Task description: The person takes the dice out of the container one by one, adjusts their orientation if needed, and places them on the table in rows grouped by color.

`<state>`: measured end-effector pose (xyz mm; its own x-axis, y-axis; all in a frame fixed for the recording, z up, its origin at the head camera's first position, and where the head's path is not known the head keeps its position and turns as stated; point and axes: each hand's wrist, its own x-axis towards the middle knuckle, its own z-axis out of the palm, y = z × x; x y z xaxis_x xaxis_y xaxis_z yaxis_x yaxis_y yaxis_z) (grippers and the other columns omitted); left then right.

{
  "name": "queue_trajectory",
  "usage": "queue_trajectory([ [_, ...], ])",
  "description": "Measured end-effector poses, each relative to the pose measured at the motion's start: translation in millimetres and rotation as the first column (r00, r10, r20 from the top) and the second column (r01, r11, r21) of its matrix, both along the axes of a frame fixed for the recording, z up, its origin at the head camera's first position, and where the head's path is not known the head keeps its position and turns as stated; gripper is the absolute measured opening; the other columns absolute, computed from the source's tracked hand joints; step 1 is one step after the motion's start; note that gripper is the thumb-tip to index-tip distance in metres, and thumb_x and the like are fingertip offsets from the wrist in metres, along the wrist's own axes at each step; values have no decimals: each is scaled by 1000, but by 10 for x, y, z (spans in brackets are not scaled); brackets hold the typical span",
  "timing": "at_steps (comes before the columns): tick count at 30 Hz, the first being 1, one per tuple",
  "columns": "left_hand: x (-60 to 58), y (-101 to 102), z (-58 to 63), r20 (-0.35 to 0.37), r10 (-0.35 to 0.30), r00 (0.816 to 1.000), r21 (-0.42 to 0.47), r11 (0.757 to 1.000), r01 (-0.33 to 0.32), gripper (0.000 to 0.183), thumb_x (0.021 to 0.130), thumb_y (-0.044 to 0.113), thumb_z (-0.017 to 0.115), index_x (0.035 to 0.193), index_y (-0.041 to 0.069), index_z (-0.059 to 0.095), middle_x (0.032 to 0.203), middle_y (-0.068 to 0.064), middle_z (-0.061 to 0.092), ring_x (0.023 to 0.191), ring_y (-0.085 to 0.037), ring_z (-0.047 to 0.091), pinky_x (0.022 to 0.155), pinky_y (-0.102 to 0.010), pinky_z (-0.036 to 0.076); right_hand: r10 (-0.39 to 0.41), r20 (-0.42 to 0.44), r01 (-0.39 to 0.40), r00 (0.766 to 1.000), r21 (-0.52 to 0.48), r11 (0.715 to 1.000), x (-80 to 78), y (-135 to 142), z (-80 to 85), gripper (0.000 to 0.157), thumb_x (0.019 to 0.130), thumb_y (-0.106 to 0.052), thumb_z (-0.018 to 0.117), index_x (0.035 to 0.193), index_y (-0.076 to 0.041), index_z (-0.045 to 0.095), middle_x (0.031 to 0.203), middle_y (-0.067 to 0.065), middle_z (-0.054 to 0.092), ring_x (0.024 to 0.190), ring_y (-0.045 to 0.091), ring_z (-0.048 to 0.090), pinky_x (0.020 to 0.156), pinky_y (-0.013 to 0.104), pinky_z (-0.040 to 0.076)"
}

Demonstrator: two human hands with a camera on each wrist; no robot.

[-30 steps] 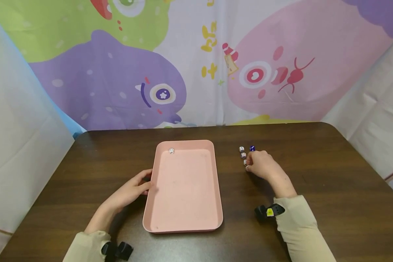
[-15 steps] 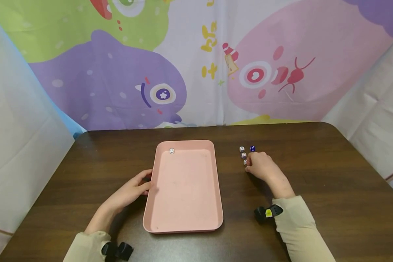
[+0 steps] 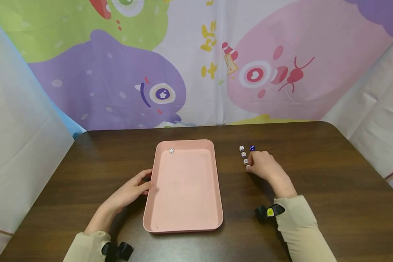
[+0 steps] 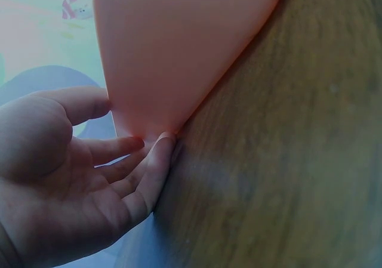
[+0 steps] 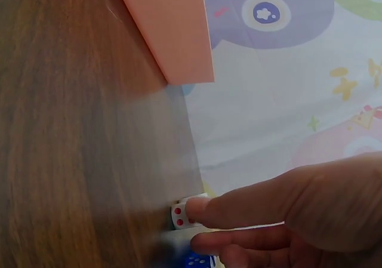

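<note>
My left hand (image 3: 129, 191) rests against the left wall of a pink tray (image 3: 183, 231); in the left wrist view its fingertips touch the tray's side and lower edge. Near the tray's far left corner lies one white die (image 3: 171, 150). On the table to the right, several white dice (image 3: 243, 155) form a slanting row. My right hand (image 3: 265, 165) pinches the nearest white die (image 3: 247, 167) at the row's end. In the right wrist view the thumb lies on a white die with red dots (image 5: 178, 216), and a blue die (image 5: 198, 260) shows just below the fingers.
A dark blue die (image 3: 252, 148) sits beyond the right hand, beside the far end of the row. The dark wooden table (image 3: 340, 174) ends at a cartoon-printed cloth (image 3: 196, 105). White cloth hangs at both sides.
The white die at the thumb, hidden before, now shows at the near end of the row. The right hand has shifted only slightly; the left hand and tray have stayed in place.
</note>
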<state>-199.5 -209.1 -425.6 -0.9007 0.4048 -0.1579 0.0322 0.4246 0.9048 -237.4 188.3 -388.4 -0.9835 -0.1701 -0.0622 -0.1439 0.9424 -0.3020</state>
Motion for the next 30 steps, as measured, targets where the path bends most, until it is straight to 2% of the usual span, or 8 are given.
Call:
queue_trajectory([
  [5, 5, -2, 21, 6, 12, 1000, -2, 1000, -12, 51, 93, 19, 47, 138, 2, 30, 132, -21, 38, 103, -25, 52, 82, -30, 46, 8, -9, -8, 1000, 9, 1000, -6, 1, 6, 12, 73, -10, 69, 74, -4, 59, 71, 7, 60, 64, 23, 54, 62, 39, 45],
  [12, 20, -25, 49, -5, -3, 1000, 15, 1000, 3, 53, 93, 19, 48, 138, -1, 29, 133, -24, 37, 105, -28, 51, 82, -31, 46, 15, -18, -15, 1000, 14, 1000, -19, -17, -1, 11, 74, -9, 68, 73, -4, 58, 70, 6, 59, 64, 23, 54, 62, 38, 45],
  [23, 7, -15, 32, 2, 5, 1000, 12, 1000, -5, 51, 93, 18, 47, 138, 0, 29, 133, -22, 38, 104, -26, 52, 82, -30, 46, 13, -20, -13, 1000, -3, 1000, -10, -50, 47, 12, 74, -9, 69, 74, -5, 57, 70, 5, 58, 66, 23, 53, 62, 39, 44],
  [30, 8, -4, 18, -2, -13, 1000, 32, 999, 13, 51, 93, 16, 46, 137, -1, 29, 131, -24, 38, 104, -27, 51, 82, -31, 46, 66, -46, -67, 997, -18, 998, -27, -162, 115, 6, 76, -3, 60, 73, -7, 57, 65, 2, 56, 61, 17, 52, 59, 33, 42],
])
